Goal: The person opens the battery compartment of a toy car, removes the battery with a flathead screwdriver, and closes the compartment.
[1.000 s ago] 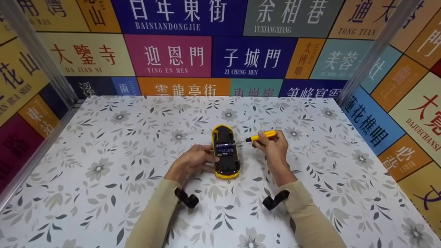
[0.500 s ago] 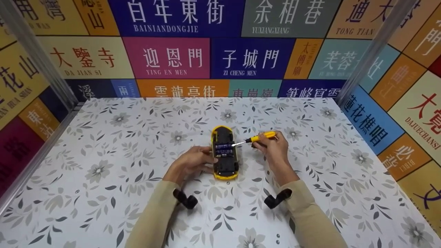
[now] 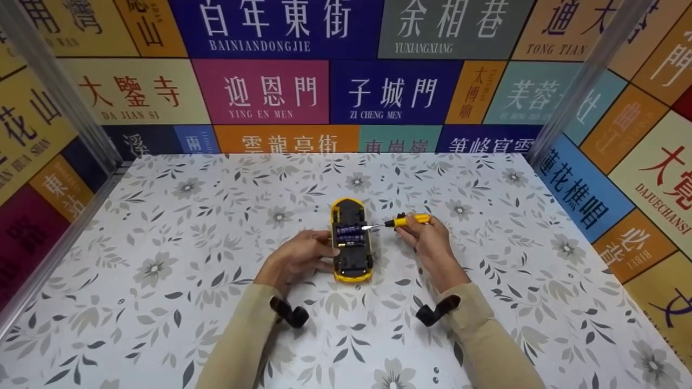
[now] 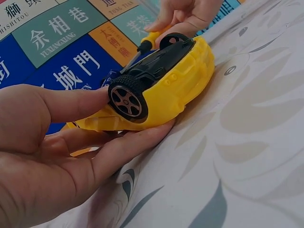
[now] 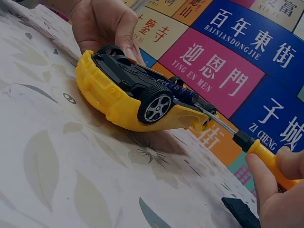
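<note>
Beige sleeves, black wrist cameras

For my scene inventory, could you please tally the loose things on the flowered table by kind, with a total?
Toy car, yellow, lying upside down, steadied by the left hand: 1
Screwdriver, yellow handle, held in the right hand, tip at the car's underside: 1
Batteries in the car's open compartment: in view, count unclear
Total: 2 loose things, batteries aside

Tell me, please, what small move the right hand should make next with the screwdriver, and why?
Probably lever the tip gently upward. The left hand steadies the upturned toy car, and the right hand holds the screwdriver with its tip against the batteries in the open bay, so prying one out seems the natural step.
</note>
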Tool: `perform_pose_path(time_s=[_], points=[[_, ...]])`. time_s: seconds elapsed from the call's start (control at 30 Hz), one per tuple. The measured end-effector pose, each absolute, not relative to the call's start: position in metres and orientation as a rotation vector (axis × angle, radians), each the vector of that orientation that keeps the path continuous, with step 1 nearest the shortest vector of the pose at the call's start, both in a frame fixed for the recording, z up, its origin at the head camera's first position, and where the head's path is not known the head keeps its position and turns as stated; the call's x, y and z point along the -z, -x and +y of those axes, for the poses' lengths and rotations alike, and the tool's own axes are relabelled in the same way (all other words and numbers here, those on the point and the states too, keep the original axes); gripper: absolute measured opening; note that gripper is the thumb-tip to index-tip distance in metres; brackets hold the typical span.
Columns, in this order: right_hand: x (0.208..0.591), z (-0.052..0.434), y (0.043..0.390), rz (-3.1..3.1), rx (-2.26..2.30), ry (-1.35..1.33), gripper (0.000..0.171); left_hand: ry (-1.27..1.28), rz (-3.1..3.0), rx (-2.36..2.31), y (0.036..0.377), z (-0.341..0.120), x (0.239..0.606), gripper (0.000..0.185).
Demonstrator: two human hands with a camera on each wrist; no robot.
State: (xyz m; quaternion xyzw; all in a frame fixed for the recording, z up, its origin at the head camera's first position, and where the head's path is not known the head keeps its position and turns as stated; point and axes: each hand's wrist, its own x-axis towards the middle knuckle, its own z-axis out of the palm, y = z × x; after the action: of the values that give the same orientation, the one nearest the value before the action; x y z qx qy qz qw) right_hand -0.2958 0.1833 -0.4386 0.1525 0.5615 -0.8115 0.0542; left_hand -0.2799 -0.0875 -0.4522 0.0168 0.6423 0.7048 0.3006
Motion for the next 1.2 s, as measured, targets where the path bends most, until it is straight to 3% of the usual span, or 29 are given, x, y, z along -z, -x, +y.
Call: perform_pose_path(time_s=[0.43, 0.77, 1.2], points=[[0.411, 0.176, 0.285, 2.318, 2.29, -0.179, 0.021, -0.027, 1.693, -1.884, 0.278, -0.085, 0.451, 0.062], [0.39, 0.177, 0.277, 2.424, 2.449, -0.173, 0.021, -0.01, 1.711, -1.869, 0.278, -0.086, 0.449, 0.063], [0.401, 0.161, 0.27, 2.452, 2.346, -0.042, 0.029, -0.018, 1.72, -1.862, 0.277, -0.084, 0.449, 0.063]])
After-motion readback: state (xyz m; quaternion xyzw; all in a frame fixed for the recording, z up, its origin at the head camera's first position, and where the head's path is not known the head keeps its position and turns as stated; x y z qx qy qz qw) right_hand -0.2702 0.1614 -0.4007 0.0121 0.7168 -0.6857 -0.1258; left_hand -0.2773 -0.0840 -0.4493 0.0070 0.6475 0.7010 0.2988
